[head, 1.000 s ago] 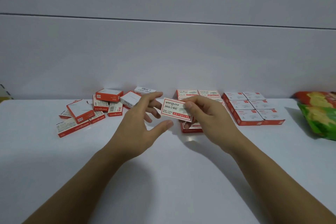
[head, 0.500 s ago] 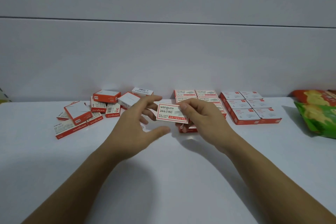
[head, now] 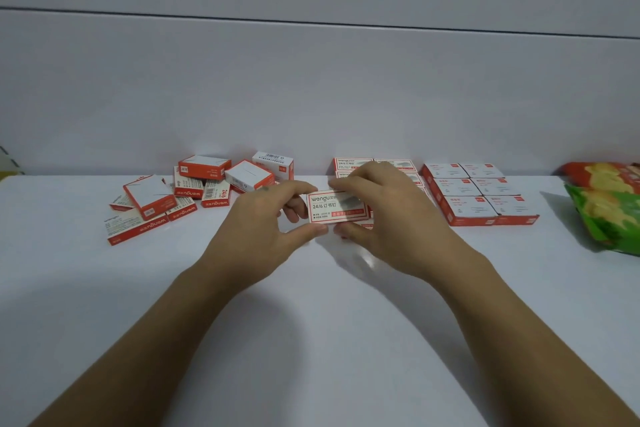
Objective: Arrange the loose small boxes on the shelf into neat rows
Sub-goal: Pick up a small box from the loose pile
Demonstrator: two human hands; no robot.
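Observation:
A small red-and-white staple box (head: 329, 207) is held label-up just above the white shelf (head: 311, 322), in front of a half-hidden row of boxes (head: 353, 164). My left hand (head: 263, 225) pinches its left end between thumb and fingers. My right hand (head: 388, 218) grips its right side, fingers over the top edge and thumb below. A loose jumble of several such boxes (head: 194, 191) lies at the back left. A neat block of boxes (head: 474, 191) sits in rows at the back right.
A green and orange snack bag (head: 606, 204) lies at the right edge of the shelf. The pale back wall (head: 311, 97) rises directly behind the boxes. Bare shelf surface stretches in front of my hands.
My left hand closed in and now pinches the box's left end, where before only the right hand held it. The box has levelled out and sits a little lower.

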